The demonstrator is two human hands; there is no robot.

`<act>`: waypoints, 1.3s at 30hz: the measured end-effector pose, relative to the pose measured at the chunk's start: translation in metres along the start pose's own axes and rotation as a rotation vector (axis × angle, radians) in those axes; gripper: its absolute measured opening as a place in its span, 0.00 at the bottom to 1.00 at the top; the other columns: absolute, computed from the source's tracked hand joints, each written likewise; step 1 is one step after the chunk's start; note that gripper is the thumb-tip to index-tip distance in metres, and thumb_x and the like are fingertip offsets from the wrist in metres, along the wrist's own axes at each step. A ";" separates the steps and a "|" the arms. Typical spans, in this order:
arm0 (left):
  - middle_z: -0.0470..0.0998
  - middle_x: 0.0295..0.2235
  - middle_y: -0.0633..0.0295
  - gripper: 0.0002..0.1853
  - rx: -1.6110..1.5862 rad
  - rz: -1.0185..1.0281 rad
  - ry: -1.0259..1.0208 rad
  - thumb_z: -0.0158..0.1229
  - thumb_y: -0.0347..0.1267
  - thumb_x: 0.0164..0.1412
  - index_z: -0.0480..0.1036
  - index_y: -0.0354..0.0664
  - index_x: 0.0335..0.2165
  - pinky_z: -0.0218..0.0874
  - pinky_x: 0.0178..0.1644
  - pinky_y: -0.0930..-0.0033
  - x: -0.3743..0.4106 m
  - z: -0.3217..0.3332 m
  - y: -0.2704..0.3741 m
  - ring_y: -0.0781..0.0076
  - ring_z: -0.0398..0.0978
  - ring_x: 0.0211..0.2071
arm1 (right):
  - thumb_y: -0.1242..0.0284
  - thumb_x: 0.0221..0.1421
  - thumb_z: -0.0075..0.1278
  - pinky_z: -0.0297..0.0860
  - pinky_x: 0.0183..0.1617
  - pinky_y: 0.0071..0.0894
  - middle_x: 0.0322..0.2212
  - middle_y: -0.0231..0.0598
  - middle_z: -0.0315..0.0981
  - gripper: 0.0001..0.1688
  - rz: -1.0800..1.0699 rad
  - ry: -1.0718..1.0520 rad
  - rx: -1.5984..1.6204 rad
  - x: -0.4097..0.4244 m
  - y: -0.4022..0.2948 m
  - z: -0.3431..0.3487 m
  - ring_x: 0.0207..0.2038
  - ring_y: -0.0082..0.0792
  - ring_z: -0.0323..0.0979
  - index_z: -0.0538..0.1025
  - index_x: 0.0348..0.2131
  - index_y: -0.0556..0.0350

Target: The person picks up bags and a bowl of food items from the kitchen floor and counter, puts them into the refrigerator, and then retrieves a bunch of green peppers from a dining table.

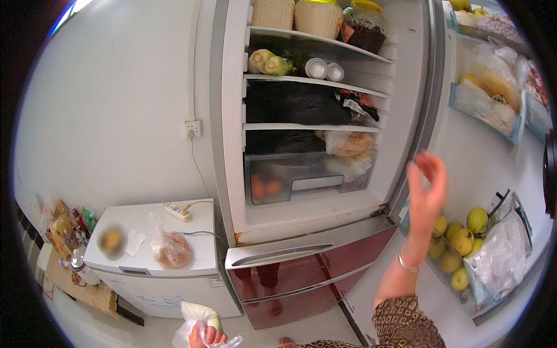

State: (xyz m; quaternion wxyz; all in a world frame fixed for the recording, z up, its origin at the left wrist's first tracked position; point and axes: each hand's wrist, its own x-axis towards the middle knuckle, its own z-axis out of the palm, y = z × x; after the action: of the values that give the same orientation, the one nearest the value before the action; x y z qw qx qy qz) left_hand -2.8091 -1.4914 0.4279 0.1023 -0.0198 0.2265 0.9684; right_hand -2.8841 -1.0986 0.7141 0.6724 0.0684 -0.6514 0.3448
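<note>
My left hand, at the bottom edge of the picture, grips a thin clear plastic bag with a pale green vegetable-like piece in it. I cannot tell what kind it is. My right hand is raised in front of the hinge side of an open refrigerator, slightly blurred. Its fingers are curved and apart from the thumb, and nothing shows in them. Behind that wrist, the lowest door bin holds several yellow-green pears and a white plastic bag.
Shelves bear jars, cabbage-like vegetables, two cans and black bags. Below is a clear crisper drawer. Left, a white chest freezer carries a bagged food and a power strip.
</note>
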 end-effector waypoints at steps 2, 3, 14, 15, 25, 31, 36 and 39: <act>0.51 0.12 0.71 0.13 0.024 0.069 -0.009 0.38 0.42 0.58 0.61 0.49 0.23 0.47 0.24 0.71 0.007 0.000 0.002 0.75 0.48 0.15 | 0.73 0.44 0.51 0.61 0.43 0.27 0.32 0.37 0.69 0.18 -0.024 -0.157 0.008 0.040 0.022 0.048 0.37 0.28 0.66 0.68 0.37 0.58; 0.51 0.12 0.71 0.12 0.047 0.082 -0.054 0.38 0.42 0.58 0.61 0.49 0.23 0.47 0.24 0.71 0.012 0.004 0.003 0.75 0.49 0.15 | 0.69 0.44 0.52 0.61 0.43 0.28 0.32 0.38 0.69 0.20 0.002 -0.213 0.002 0.060 0.033 0.070 0.37 0.30 0.66 0.67 0.38 0.57; 0.69 0.32 0.65 0.18 -0.129 0.119 -0.217 0.39 0.43 0.57 0.63 0.46 0.42 0.53 0.43 0.39 0.049 -0.067 -0.003 0.60 0.64 0.32 | 0.51 0.37 0.51 0.58 0.48 0.44 0.48 0.54 0.55 0.44 0.016 -0.534 -0.509 0.168 0.073 0.243 0.48 0.51 0.60 0.57 0.51 0.53; 0.69 0.32 0.64 0.18 -0.110 0.140 -0.137 0.39 0.43 0.57 0.63 0.46 0.42 0.53 0.43 0.38 0.050 -0.067 -0.005 0.60 0.64 0.32 | 0.51 0.37 0.51 0.58 0.48 0.44 0.49 0.55 0.54 0.45 0.045 -0.590 -0.531 0.171 0.071 0.249 0.48 0.52 0.59 0.57 0.51 0.53; 0.68 0.36 0.59 0.19 -0.235 0.149 -0.301 0.38 0.43 0.57 0.62 0.45 0.42 0.49 0.46 0.33 0.063 -0.092 -0.017 0.53 0.64 0.35 | 0.53 0.33 0.53 0.62 0.46 0.37 0.39 0.57 0.66 0.43 0.128 -0.421 -0.327 0.177 0.075 0.259 0.44 0.46 0.65 0.63 0.45 0.64; 0.67 0.37 0.57 0.19 -0.258 0.185 -0.280 0.37 0.43 0.58 0.60 0.46 0.43 0.51 0.44 0.34 0.064 -0.109 -0.018 0.53 0.64 0.36 | 0.54 0.32 0.53 0.62 0.45 0.37 0.38 0.55 0.67 0.41 0.065 -0.191 -0.117 0.179 0.084 0.222 0.42 0.47 0.66 0.65 0.43 0.63; 0.67 0.38 0.58 0.18 -0.265 0.167 -0.237 0.37 0.43 0.58 0.61 0.48 0.43 0.52 0.43 0.34 0.064 -0.109 -0.015 0.53 0.64 0.37 | 0.63 0.38 0.55 0.64 0.38 0.26 0.33 0.44 0.68 0.30 0.040 -0.175 0.168 0.152 0.071 0.172 0.35 0.30 0.66 0.67 0.40 0.63; 0.66 0.38 0.58 0.17 -0.254 0.141 -0.220 0.39 0.42 0.57 0.61 0.50 0.44 0.51 0.43 0.32 0.061 -0.115 -0.012 0.52 0.63 0.37 | 0.66 0.40 0.55 0.64 0.38 0.25 0.34 0.41 0.67 0.28 -0.012 -0.232 0.243 0.123 0.059 0.142 0.36 0.27 0.65 0.66 0.41 0.62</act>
State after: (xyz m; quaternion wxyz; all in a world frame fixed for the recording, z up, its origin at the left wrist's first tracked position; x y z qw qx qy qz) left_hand -2.8669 -1.5202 0.3145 0.0553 0.0896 0.0904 0.9903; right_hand -3.0449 -1.0848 0.8262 0.5815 0.1923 -0.6778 0.4069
